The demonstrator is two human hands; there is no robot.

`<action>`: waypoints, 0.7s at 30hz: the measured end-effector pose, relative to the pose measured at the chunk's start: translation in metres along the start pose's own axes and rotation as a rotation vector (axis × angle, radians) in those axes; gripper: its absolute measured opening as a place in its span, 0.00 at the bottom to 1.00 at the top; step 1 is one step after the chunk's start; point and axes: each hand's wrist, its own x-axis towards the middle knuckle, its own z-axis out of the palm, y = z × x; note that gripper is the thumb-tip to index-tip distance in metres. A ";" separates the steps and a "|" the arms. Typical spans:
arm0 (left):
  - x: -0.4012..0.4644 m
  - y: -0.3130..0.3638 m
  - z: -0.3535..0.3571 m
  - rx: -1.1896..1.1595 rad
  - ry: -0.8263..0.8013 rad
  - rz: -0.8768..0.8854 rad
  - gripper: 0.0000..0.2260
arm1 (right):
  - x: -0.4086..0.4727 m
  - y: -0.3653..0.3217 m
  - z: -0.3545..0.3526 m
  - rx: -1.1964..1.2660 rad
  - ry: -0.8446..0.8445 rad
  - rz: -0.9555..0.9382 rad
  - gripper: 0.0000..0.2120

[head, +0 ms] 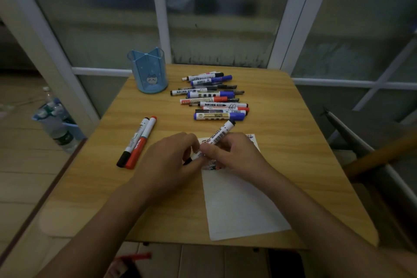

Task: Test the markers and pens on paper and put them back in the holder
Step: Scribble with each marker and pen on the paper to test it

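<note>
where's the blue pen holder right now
In the head view, the blue pen holder stands at the table's far left corner, left of the row of markers.

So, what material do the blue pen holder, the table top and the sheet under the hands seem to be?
Blue pen holder: likely translucent plastic; light shows through its thin walls and dividers.
Table top: wood-look surface with printed-looking grain, probably laminate; real wood cannot be ruled out.
Sheet: plain white paper, matte, thin and flat, with marker scribbles near its top.

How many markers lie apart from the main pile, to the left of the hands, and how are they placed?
2: a black-capped marker and a red-capped marker lie side by side, touching, on the table, left of the left hand, caps toward the camera.
</note>
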 end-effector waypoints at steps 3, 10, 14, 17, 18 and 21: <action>0.000 -0.008 -0.001 0.025 0.068 -0.084 0.09 | 0.002 0.000 -0.007 -0.065 0.033 -0.064 0.10; 0.002 -0.037 -0.002 0.413 0.173 -0.257 0.15 | 0.022 0.023 -0.038 -0.578 0.274 -0.227 0.14; 0.001 -0.044 0.004 0.588 0.172 -0.304 0.19 | 0.031 0.041 -0.053 -0.782 0.267 -0.250 0.21; 0.001 -0.044 0.008 0.632 0.135 -0.347 0.20 | 0.034 0.046 -0.053 -0.824 0.225 -0.225 0.24; 0.002 -0.044 0.009 0.643 0.133 -0.356 0.21 | 0.034 0.047 -0.053 -0.821 0.213 -0.217 0.24; 0.002 -0.043 0.009 0.671 0.146 -0.358 0.21 | 0.036 0.050 -0.054 -0.816 0.209 -0.213 0.23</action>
